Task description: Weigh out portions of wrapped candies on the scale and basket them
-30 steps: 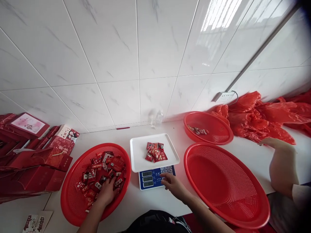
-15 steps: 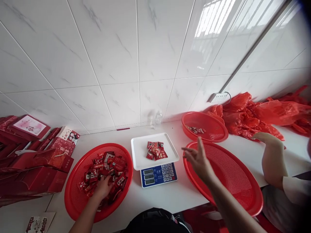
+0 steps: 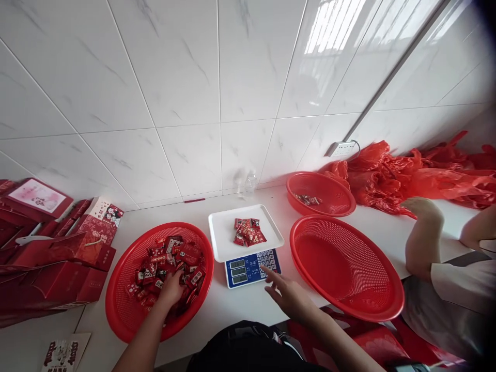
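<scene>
My left hand (image 3: 170, 291) lies in the red basket (image 3: 121, 299) at the left, its fingers curled down into the pile of red wrapped candies (image 3: 170, 261); what they grip is hidden. My right hand (image 3: 289, 294) is open, its forefinger stretched out to the keypad of the blue weighing scale (image 3: 251, 267). On the scale's white tray (image 3: 225, 237) sits a small heap of the same red candies (image 3: 247, 231).
An empty big red basket (image 3: 344, 268) stands right of the scale, a smaller one (image 3: 320, 194) with a few candies behind it. Red gift boxes (image 3: 54, 248) pile up at the left, red plastic bags (image 3: 406, 173) at the right. Another person's arm (image 3: 424, 232) rests at the right edge.
My right hand rose over the empty basket half a second ago and has come back down to the scale's keypad. The left hand stays in the candy basket.
</scene>
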`<control>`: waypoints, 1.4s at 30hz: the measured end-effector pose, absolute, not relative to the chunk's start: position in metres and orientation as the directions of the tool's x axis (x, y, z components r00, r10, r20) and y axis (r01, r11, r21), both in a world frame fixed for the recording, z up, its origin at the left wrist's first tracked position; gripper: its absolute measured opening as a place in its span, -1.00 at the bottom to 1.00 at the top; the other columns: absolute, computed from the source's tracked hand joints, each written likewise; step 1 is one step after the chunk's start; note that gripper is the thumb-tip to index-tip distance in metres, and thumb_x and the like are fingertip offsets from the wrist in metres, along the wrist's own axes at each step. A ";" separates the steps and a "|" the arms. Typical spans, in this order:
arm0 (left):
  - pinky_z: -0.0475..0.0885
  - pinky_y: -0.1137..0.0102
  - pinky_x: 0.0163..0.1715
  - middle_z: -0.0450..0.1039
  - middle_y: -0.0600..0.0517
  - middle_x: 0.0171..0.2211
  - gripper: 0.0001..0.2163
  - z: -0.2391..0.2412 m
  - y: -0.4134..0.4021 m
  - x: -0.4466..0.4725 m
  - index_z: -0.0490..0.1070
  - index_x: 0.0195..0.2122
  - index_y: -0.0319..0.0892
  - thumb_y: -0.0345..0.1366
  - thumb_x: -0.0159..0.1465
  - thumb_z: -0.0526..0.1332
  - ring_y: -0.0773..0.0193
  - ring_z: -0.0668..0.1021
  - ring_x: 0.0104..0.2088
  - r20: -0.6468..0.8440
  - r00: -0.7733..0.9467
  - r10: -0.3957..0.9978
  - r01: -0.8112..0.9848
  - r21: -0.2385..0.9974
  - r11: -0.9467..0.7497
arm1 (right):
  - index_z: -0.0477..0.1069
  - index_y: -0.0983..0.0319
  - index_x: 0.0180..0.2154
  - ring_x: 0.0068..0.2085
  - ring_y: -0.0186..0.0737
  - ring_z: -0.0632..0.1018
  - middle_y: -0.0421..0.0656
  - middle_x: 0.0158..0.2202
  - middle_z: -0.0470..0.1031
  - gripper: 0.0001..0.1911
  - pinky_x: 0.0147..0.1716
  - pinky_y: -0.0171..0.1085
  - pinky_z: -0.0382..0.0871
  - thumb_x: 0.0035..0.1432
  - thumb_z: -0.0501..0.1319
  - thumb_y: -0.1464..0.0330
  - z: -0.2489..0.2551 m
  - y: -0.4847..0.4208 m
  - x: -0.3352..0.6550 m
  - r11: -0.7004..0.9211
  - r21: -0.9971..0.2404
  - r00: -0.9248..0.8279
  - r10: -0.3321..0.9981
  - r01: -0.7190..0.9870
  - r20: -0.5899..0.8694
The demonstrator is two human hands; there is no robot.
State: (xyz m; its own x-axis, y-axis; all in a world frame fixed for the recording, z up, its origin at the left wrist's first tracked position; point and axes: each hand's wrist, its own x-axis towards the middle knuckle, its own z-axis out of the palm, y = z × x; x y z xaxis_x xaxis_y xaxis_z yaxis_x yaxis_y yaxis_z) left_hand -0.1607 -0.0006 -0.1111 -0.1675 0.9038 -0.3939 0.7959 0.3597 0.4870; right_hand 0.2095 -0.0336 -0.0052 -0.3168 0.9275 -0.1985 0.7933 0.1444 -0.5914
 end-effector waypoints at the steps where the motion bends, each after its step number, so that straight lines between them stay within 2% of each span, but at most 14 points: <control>1: 0.30 0.31 -0.11 0.43 -0.18 -0.17 -0.62 -0.111 0.000 -0.161 0.36 -0.09 -0.31 -0.51 0.01 0.18 0.07 0.47 -0.11 -0.412 -0.172 0.895 0.735 0.551 0.395 | 0.12 0.14 0.16 -0.24 -0.16 0.53 -0.07 -0.15 0.51 -0.47 -0.23 -0.19 0.38 0.12 0.01 0.32 -0.011 -0.038 0.207 0.148 -0.577 -0.346 0.905 0.803 -0.249; 4: 0.33 0.38 -0.15 0.48 -0.10 -0.22 -0.70 -0.109 -0.001 -0.163 0.39 -0.21 -0.26 -0.54 -0.01 0.18 0.17 0.50 -0.17 -0.442 -0.168 0.881 0.619 0.648 0.444 | 0.18 0.16 0.13 -0.16 -0.11 0.51 -0.03 -0.08 0.48 -0.49 -0.17 -0.16 0.35 0.12 0.01 0.33 -0.017 -0.045 0.200 0.149 -0.549 -0.382 0.860 0.823 -0.339; 8: 0.35 0.40 -0.16 0.49 -0.06 -0.18 -0.77 -0.107 -0.005 -0.164 0.38 -0.24 -0.22 -0.42 0.03 0.21 0.20 0.50 -0.16 -0.458 -0.213 0.863 0.512 0.700 0.498 | 0.18 0.18 0.14 -0.13 -0.08 0.50 -0.01 -0.08 0.48 -0.49 -0.16 -0.13 0.34 0.13 -0.03 0.29 -0.017 -0.042 0.191 0.147 -0.549 -0.384 0.857 0.823 -0.345; 12: 0.38 0.35 -0.19 0.50 -0.11 -0.19 -0.74 -0.099 -0.005 -0.162 0.36 -0.21 -0.25 -0.27 0.07 0.21 0.17 0.53 -0.19 -0.518 -0.251 0.818 0.369 0.730 0.576 | 0.18 0.15 0.13 -0.14 -0.06 0.50 -0.04 -0.10 0.49 -0.50 -0.18 -0.11 0.35 0.14 -0.03 0.27 -0.020 -0.039 0.185 0.154 -0.579 -0.401 0.856 0.800 -0.327; 18: 0.43 0.31 -0.29 0.54 -0.11 -0.28 -0.64 -0.092 0.000 -0.156 0.37 -0.18 -0.24 -0.16 0.03 0.25 0.17 0.57 -0.30 -0.619 -0.193 0.761 0.175 0.742 0.647 | 0.25 0.07 0.08 -0.17 -0.07 0.52 -0.09 -0.12 0.51 -0.54 -0.20 -0.12 0.35 0.11 0.02 0.28 -0.025 -0.037 0.184 0.146 -0.596 -0.387 0.872 0.790 -0.300; 22: 0.40 0.28 -0.23 0.55 -0.09 -0.32 -0.66 -0.092 0.002 -0.151 0.45 -0.32 -0.24 -0.17 -0.10 0.34 0.12 0.56 -0.26 -0.622 -0.175 0.763 0.145 0.750 0.645 | 0.26 0.06 0.07 -0.17 -0.08 0.52 -0.10 -0.12 0.51 -0.55 -0.21 -0.14 0.36 0.11 0.03 0.29 -0.026 -0.033 0.183 0.156 -0.598 -0.403 0.863 0.786 -0.304; 26: 0.34 0.29 -0.13 0.54 -0.06 -0.31 -0.74 -0.086 0.003 -0.149 0.47 -0.41 -0.23 -0.16 -0.08 0.32 0.11 0.51 -0.19 -0.554 -0.229 0.800 0.163 0.789 0.593 | 0.25 0.09 0.08 -0.16 -0.05 0.51 -0.07 -0.10 0.50 -0.54 -0.21 -0.12 0.36 0.11 0.03 0.30 -0.024 -0.028 0.182 0.172 -0.580 -0.435 0.829 0.797 -0.352; 30: 0.34 0.33 -0.15 0.51 -0.05 -0.26 -0.69 -0.070 0.004 -0.154 0.44 -0.32 -0.22 -0.11 -0.01 0.26 0.16 0.49 -0.18 -0.474 -0.300 0.828 0.145 0.835 0.531 | 0.25 0.10 0.09 -0.14 -0.05 0.51 -0.06 -0.09 0.49 -0.53 -0.19 -0.13 0.35 0.11 0.03 0.31 -0.019 -0.021 0.180 0.169 -0.576 -0.441 0.816 0.800 -0.373; 33: 0.39 0.36 -0.24 0.49 -0.03 -0.30 -0.66 -0.054 0.004 -0.154 0.40 -0.26 -0.22 -0.07 0.05 0.22 0.24 0.51 -0.29 -0.463 -0.316 0.828 0.096 0.852 0.514 | 0.24 0.08 0.08 -0.15 -0.08 0.51 -0.08 -0.09 0.49 -0.54 -0.19 -0.14 0.35 0.12 0.02 0.29 -0.014 -0.017 0.178 0.161 -0.618 -0.465 0.804 0.769 -0.370; 36: 0.41 0.38 -0.31 0.46 0.01 -0.40 -0.69 -0.035 0.003 -0.140 0.39 -0.29 -0.22 -0.10 0.03 0.25 0.34 0.49 -0.41 -0.486 -0.261 0.834 -0.067 0.871 0.486 | 0.28 0.07 0.05 -0.22 -0.13 0.52 -0.10 -0.14 0.50 -0.58 -0.21 -0.15 0.36 0.13 0.03 0.26 -0.007 -0.013 0.170 0.102 -0.698 -0.475 0.800 0.709 -0.366; 39: 0.40 0.41 -0.31 0.45 0.04 -0.42 -0.73 -0.016 -0.001 -0.112 0.39 -0.34 -0.20 -0.15 0.00 0.31 0.38 0.48 -0.42 -0.496 -0.152 0.855 -0.276 0.852 0.446 | 0.31 0.10 0.02 -0.23 -0.16 0.51 -0.11 -0.17 0.50 -0.59 -0.20 -0.17 0.35 0.12 0.05 0.20 0.002 -0.010 0.160 0.001 -0.798 -0.480 0.799 0.603 -0.362; 42: 0.37 0.42 -0.31 0.47 0.03 -0.37 -0.74 -0.005 -0.006 -0.079 0.40 -0.34 -0.20 -0.17 0.01 0.31 0.36 0.48 -0.38 -0.501 0.025 0.865 -0.292 0.824 0.486 | 0.30 0.15 0.01 -0.23 -0.20 0.49 -0.12 -0.20 0.49 -0.55 -0.20 -0.19 0.35 0.10 0.09 0.12 0.009 -0.007 0.152 -0.122 -0.899 -0.508 0.789 0.421 -0.345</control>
